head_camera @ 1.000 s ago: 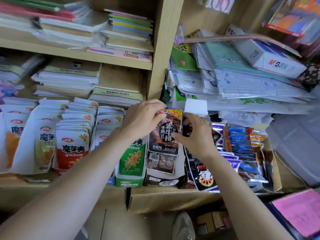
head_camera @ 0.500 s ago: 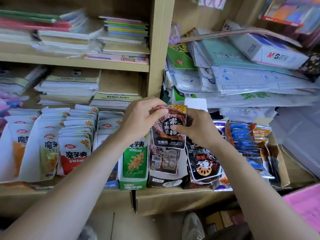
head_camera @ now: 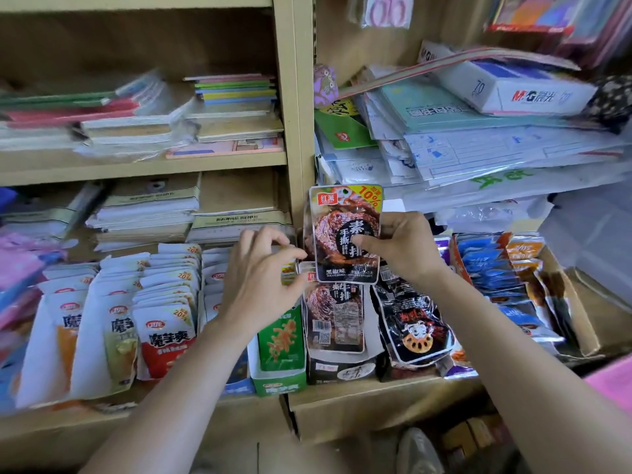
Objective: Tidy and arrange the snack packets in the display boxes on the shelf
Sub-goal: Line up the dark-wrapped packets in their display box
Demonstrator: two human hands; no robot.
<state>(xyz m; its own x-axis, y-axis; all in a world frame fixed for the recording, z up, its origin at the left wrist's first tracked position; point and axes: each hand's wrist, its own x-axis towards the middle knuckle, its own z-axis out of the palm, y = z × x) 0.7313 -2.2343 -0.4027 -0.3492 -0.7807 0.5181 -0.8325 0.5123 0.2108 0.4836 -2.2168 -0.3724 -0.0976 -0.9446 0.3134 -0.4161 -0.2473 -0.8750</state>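
— Pinching one dark snack packet (head_camera: 345,234) in my right hand (head_camera: 402,249): thumb on its printed front, the other fingers curled round its right edge.
— Where is it?
— Upright, lifted above the dark display box (head_camera: 342,371) on the shelf (head_camera: 376,393). Its lower edge overlaps the top of a second packet (head_camera: 333,313) of the same kind, which stands in that box.
— How does it look?
— Glossy and dark brown, with a picture of meat, a black round with white characters, a red logo at top left and a yellow "10%" corner at top right.
— And your left hand?
— My left hand (head_camera: 263,278) is just beside the packet's left edge, over the green display box (head_camera: 278,384). Its fingers are loosely curled and spread apart, and grip nothing that I can see. Whether the fingertips touch the packet I cannot tell.
— Anything beside it?
— A black packet (head_camera: 415,323) with a lotus-root drawing leans just to the right of the dark box.
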